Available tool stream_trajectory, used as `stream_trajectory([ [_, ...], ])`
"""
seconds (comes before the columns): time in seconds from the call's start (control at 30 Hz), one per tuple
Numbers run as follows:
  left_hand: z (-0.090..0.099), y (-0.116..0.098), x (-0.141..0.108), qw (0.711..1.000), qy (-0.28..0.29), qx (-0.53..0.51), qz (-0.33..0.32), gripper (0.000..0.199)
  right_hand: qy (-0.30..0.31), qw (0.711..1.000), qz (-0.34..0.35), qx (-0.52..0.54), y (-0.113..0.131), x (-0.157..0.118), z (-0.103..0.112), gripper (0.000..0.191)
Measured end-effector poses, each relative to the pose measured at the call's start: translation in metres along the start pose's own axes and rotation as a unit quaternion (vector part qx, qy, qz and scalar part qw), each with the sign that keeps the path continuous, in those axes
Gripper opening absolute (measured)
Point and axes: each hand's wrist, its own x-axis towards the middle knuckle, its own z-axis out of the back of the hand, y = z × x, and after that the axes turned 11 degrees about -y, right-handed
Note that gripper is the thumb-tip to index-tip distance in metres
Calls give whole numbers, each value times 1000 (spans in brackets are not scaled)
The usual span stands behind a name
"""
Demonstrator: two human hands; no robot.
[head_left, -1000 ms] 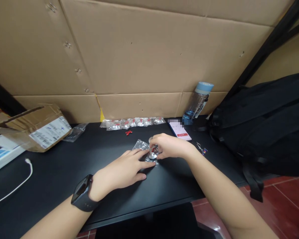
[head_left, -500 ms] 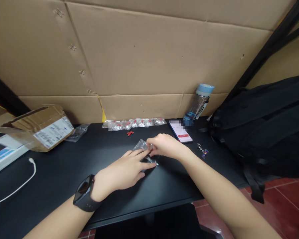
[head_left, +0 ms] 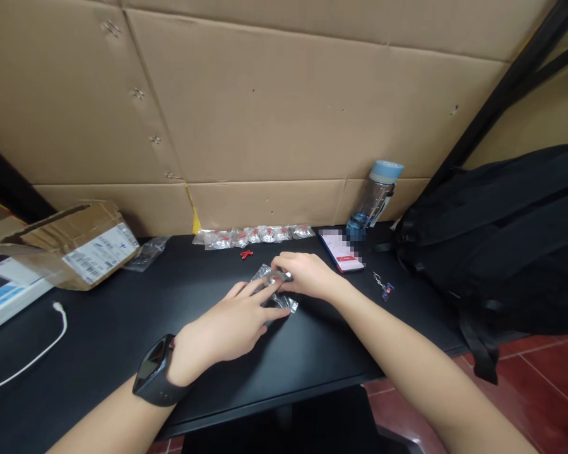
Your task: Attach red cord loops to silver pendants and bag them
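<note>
My left hand [head_left: 236, 325], with a black smartwatch [head_left: 157, 372] on its wrist, lies flat with fingers spread. Its fingertips rest on a crumpled clear plastic bag [head_left: 291, 304] on the black table. Over the bag, my right hand [head_left: 307, 274] is closed in a pinch at the edge of a small round silvery item [head_left: 277, 276]. Fingers partly cover this item, and its exact kind cannot be made out. Just beyond the hands lies a small red twisted cord [head_left: 247, 255].
Several clear packets [head_left: 267, 234] line the cardboard wall. Right of them are a phone [head_left: 343, 250], a water bottle [head_left: 372, 195], a keychain [head_left: 387, 291] and a black backpack [head_left: 506, 239]. On the left sit an open carton [head_left: 82, 243] and a white cable [head_left: 61, 334].
The round silvery item now shows between my hands above the bag. My right hand has shifted slightly left, still pinched. My left hand stays spread on the bag.
</note>
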Motion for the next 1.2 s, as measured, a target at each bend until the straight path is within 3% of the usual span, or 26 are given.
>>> stream_trajectory([
  [0.37, 9, 9, -6, 999, 27, -3, 41, 65, -83, 996, 11, -1, -1, 6, -36, 25],
  [0.43, 12, 13, -6, 999, 9, -14, 28, 55, -84, 996, 3, 9, 0, 7, -34, 25],
  [0.53, 18, 18, -4, 999, -49, -14, -1, 28, -44, 993, 36, 103, -3, 7, -23, 33],
  [0.63, 23, 21, 2, 997, -81, 16, -5, 33, -21, 980, 58, 190, -11, 6, -11, 29],
  [0.73, 20, 25, 10, 991, -107, 69, 31, 37, -32, 982, 32, 181, -19, 4, -6, 17],
  [0.83, 12, 30, 16, 985, -124, 96, 70, 19, -11, 985, 26, 170, -23, 3, -8, 25],
  [0.93, 6, 35, 20, 987, -120, 71, 74, 7, 1, 984, 28, 176, -23, 3, -11, 17],
  [1.03, 5, 41, 20, 989, -123, 40, 72, 7, 7, 983, 33, 181, -21, 4, -11, 8],
  [1.2, 10, 50, 20, 986, -134, 1, 103, 13, 9, 978, 35, 207, -21, 5, -4, 12],
])
